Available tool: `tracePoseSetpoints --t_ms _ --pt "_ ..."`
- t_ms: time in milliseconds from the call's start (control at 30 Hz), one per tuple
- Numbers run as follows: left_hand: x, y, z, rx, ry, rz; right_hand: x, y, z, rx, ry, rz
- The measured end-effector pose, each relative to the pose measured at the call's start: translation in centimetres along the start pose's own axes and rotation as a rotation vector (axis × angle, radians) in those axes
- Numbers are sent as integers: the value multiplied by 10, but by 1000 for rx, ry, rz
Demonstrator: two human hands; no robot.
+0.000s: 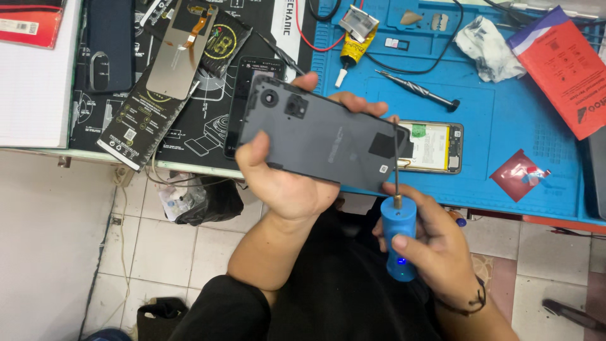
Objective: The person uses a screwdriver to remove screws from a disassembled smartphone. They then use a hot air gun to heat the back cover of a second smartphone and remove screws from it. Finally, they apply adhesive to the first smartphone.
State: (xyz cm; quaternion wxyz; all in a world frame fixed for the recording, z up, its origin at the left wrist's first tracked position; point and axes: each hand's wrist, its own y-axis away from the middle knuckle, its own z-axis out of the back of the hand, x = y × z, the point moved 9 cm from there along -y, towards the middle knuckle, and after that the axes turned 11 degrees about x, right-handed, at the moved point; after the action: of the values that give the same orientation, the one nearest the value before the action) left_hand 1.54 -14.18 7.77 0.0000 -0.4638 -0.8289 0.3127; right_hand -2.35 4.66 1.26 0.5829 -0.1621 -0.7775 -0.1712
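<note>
Head view, left hand [287,183] gripping flat matte grey phone back [322,136], right hand [435,243] clasping blue cylindrical electric screwdriver [399,237]

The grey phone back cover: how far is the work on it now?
Done: the grey back cover is off, and the opened phone lies on the blue mat. In hand: left hand holds the cover; right hand holds a blue electric screwdriver at its edge. Left: the phone remains open.

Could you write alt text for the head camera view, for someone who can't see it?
The left hand holds a dark phone back cover while the right hand presses a blue electric screwdriver against its edge, above a blue work mat holding an opened phone.
</note>
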Motion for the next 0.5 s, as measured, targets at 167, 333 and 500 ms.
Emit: tracePoseSetpoints --t_ms 167,333,500 --pt "-20 -11 -4 53 83 -74 14 9 -10 25 736 -22" --pt "-14 -11 -7 32 107 -72 10 9 -17 6 785 -20" --pt "-8 -8 -8 7 142 -95 10 6 -22 -2 814 11"
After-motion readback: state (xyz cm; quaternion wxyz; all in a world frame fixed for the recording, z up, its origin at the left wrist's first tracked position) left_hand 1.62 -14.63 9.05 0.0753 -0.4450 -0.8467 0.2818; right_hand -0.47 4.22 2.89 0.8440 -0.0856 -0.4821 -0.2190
